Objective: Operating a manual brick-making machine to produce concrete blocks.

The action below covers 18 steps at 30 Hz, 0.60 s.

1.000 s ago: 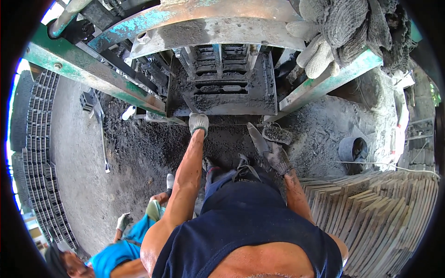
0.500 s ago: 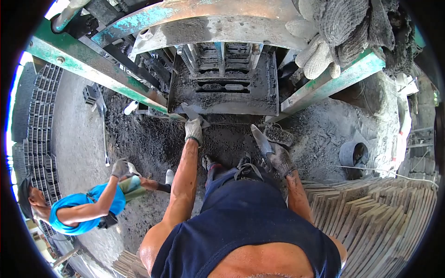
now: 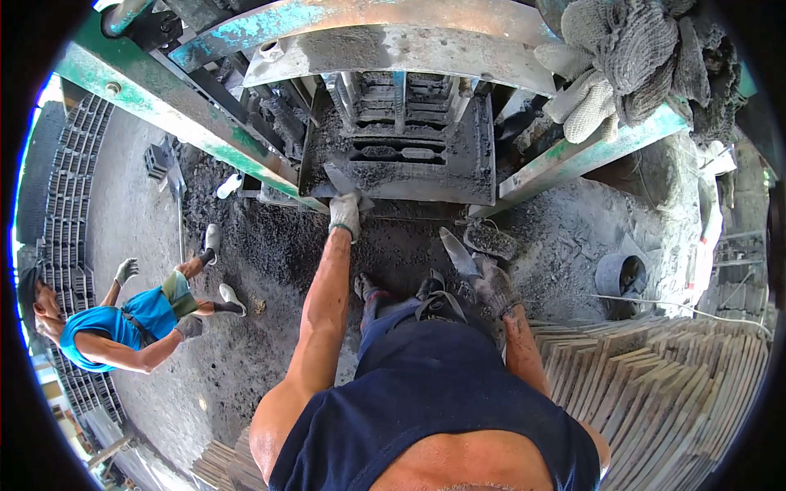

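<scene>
Gritty flr (image 3: 246,352), R hand (image 3: 494,286) w/ metal blade (image 3: 458,251)

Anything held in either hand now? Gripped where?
Left hand: flat grey blade, apparently by its near part. Right hand: tapered trowel, by its rear end. Exact grips hidden.

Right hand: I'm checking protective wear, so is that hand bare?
No, a dirty grey glove covers the right hand, which holds a pointed metal blade.
</scene>
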Each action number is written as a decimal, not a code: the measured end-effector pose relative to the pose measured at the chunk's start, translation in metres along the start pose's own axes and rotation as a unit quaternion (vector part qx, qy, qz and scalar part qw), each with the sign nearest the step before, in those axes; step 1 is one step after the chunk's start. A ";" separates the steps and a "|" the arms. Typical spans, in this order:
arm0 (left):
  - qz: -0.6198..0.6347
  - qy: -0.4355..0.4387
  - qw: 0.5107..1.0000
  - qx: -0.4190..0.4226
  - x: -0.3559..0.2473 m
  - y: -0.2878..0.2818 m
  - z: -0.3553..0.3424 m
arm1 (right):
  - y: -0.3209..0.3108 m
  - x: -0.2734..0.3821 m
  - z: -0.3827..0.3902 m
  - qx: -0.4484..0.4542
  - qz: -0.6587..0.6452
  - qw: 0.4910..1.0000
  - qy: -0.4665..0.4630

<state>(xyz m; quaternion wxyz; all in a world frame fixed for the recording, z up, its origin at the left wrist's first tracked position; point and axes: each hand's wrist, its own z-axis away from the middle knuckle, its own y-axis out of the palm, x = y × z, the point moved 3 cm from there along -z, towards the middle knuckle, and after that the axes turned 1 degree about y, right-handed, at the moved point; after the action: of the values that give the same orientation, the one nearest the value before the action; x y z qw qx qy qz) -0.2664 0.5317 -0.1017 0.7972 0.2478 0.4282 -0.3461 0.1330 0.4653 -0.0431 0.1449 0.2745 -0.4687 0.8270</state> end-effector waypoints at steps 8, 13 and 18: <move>-0.116 -0.090 0.969 0.199 -0.036 0.016 0.009 | -0.008 0.029 0.016 0.010 0.008 1.000 -0.013; 0.040 -0.058 0.996 0.050 -0.021 -0.015 -0.015 | -0.002 0.035 0.015 0.038 0.010 0.999 0.001; -0.122 -0.092 0.971 0.185 -0.051 0.005 0.016 | 0.004 0.018 0.019 -0.003 -0.007 1.000 -0.012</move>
<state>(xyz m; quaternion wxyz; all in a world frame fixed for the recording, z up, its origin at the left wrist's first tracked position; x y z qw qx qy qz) -0.2744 0.5419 -0.0492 0.7254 0.3034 0.3085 -0.5353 0.1223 0.4469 -0.0268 0.1458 0.2877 -0.4710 0.8210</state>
